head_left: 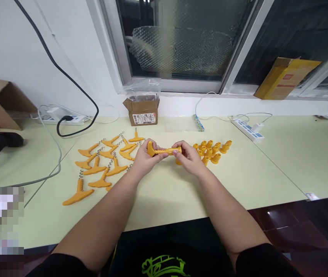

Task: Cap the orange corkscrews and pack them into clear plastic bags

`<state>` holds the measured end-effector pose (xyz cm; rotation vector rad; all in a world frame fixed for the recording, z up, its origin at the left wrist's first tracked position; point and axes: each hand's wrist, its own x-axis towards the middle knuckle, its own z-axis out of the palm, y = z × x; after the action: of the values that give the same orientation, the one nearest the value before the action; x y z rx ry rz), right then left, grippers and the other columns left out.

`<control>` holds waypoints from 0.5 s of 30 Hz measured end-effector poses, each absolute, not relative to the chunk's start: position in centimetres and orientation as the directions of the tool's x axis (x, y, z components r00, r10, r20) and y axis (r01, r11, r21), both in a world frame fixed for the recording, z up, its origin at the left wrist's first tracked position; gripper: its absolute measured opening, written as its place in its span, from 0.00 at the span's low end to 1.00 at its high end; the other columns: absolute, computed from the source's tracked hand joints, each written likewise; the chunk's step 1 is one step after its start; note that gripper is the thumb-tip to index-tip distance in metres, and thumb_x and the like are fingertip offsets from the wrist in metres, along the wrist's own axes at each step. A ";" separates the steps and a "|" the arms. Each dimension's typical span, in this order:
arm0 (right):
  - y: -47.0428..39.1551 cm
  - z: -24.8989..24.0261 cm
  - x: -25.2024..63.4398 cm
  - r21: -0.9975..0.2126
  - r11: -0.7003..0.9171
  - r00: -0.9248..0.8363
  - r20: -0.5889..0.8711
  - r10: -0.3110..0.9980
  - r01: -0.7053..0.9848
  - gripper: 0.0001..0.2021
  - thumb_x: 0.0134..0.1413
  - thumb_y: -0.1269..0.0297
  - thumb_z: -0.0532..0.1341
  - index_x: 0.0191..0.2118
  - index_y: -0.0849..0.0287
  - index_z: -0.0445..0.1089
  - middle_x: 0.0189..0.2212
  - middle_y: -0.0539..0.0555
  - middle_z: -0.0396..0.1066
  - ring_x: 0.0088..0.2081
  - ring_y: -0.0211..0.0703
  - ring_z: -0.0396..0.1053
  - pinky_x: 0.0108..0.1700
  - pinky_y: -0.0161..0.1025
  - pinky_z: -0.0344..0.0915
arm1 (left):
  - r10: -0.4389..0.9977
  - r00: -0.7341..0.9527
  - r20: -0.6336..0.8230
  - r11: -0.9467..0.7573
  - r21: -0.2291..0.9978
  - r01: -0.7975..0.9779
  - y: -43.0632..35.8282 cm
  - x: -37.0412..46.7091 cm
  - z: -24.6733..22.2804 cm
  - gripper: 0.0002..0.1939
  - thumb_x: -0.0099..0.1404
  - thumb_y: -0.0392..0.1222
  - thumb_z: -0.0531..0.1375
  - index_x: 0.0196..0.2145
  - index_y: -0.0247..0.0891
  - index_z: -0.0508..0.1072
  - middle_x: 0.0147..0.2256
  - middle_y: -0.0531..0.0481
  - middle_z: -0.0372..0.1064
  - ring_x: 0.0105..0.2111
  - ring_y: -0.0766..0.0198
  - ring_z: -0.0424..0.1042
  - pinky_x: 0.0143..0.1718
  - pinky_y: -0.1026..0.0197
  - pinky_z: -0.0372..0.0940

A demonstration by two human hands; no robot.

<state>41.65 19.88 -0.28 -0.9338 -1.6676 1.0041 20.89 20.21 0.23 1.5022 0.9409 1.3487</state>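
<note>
My left hand (145, 157) is closed round a yellow T-handled corkscrew (151, 149) just above the table. At its right end, my right hand (191, 157) grips a ribbed yellow sleeve with a flared end (173, 151). Sleeve and threaded shank are in line and meet between the hands; the spiral tip is hidden. Left of my hands lie several more yellow corkscrews (96, 166) with bare metal spirals. Several yellow flared sleeves (208, 152) stand close together just right of my right hand.
A small open carton (143, 111) stands at the back by the wall. Power strips lie at back left (65, 118) and right (247, 129). A black cable (74, 86) hangs down at left. A clear plastic bag (180, 124) lies flat behind my hands.
</note>
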 end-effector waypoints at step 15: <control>19.5 0.8 40.7 -0.964 -0.184 -0.385 -0.098 0.918 -0.192 0.20 0.58 0.43 0.65 0.33 0.53 0.59 0.18 0.40 0.54 0.19 0.31 0.44 0.21 0.30 0.40 | 0.895 0.200 0.399 -0.422 0.903 0.087 20.0 20.6 0.2 0.22 0.53 0.50 0.76 0.31 0.40 0.68 0.31 0.52 0.72 0.31 0.63 0.72 0.34 0.61 0.66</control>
<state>40.75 19.47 0.80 -0.9340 -1.2288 1.6955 20.62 19.95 0.20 1.6953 0.9326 1.3067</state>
